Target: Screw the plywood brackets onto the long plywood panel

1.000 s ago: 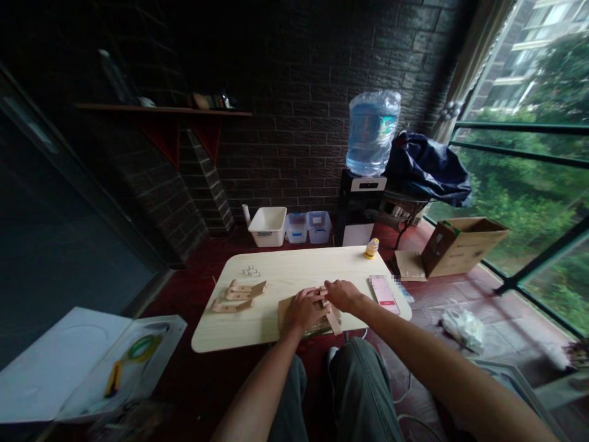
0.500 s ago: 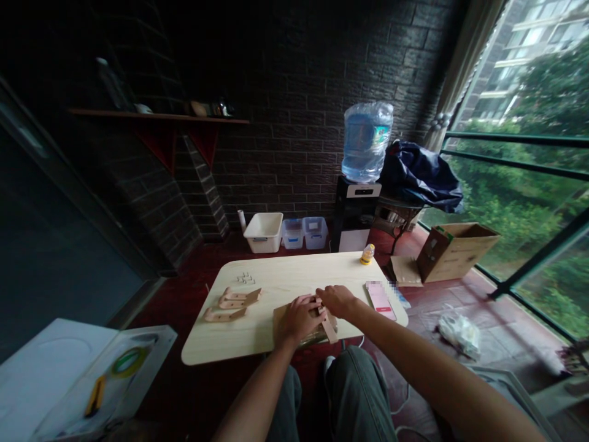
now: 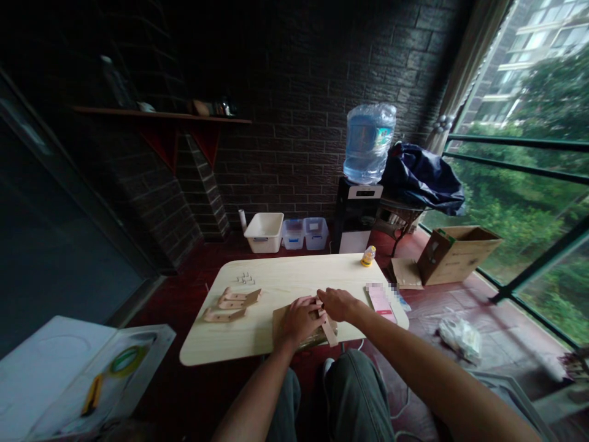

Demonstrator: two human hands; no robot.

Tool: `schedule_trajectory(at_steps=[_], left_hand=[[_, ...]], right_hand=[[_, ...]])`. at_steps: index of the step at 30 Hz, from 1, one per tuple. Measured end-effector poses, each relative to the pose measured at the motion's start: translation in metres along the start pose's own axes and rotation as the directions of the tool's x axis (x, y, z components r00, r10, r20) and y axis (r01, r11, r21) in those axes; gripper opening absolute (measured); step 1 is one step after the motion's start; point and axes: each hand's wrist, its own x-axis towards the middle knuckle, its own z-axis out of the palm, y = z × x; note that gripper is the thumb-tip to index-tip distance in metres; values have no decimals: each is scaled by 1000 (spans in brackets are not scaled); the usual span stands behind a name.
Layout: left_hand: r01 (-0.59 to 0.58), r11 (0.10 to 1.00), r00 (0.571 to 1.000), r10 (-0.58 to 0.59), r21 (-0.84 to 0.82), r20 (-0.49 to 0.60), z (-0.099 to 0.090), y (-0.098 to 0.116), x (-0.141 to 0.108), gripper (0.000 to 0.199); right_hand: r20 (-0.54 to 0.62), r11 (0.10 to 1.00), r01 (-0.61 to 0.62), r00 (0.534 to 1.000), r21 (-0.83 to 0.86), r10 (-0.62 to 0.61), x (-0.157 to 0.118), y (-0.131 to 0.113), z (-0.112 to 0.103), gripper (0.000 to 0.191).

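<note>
A flat cardboard box [image 3: 280, 325] lies at the table's front edge, with an angled wooden bracket [image 3: 330, 333] on top of it. My left hand [image 3: 301, 319] rests on the box, its fingers holding the bracket. Against the bracket's upper end, the fingers of my right hand [image 3: 338, 304] are pinched together; what sits between them is hidden. Further left lie more wooden brackets [image 3: 239, 299], and behind them several small metal hooks or pins [image 3: 246, 279], too small to make out exactly.
On the pale table [image 3: 271, 276] are a phone [image 3: 380, 301] at right and a yellow-capped small bottle [image 3: 368, 256] at the back. A water dispenser [image 3: 359, 215] and plastic bins [image 3: 264, 233] stand behind. An open white case [image 3: 133, 368] is at lower left, a carton [image 3: 455, 255] at right.
The view has shifted very slightly. Both hands stay at the bracket, with only a small movement of the right hand's fingers.
</note>
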Motion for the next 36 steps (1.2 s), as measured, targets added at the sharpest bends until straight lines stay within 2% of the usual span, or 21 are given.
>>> schedule_trajectory(at_steps=[4, 11, 13, 16, 21, 30, 34, 36], left_hand=[[6, 1000, 1000, -5, 3, -6, 1, -1, 1, 27], [15, 1000, 1000, -15, -2, -11, -1, 0, 1, 28], [28, 1000, 999, -28, 7, -30, -1, 2, 0, 28], [17, 1000, 999, -16, 19, -29, -2, 4, -1, 28], [14, 1000, 1000, -14, 26, -4, -2, 5, -2, 28], [15, 1000, 1000, -16, 9, 23, 1, 1, 3, 26], [-6, 1000, 1000, 6, 22, -3, 2, 2, 3, 24], [-2, 999, 1000, 2, 33, -18, 2, 4, 2, 25]], right_hand=[[92, 1000, -16, 996, -20, 18, 1, 2, -6, 31], [104, 972, -214, 973, 96, 204, -6, 7, 1, 33], [94, 975, -201, 977, 99, 192, -10, 5, 2, 35], [58, 990, -112, 993, 88, 107, -14, 2, -1, 37], [49, 1000, -4, 999, -30, 5, -14, -2, -11, 35], [53, 997, -67, 996, -45, 69, 7, -5, 4, 33], [37, 993, -93, 995, -67, 96, 7, -2, -3, 30], [65, 993, -74, 995, -88, 80, 4, 0, -10, 30]])
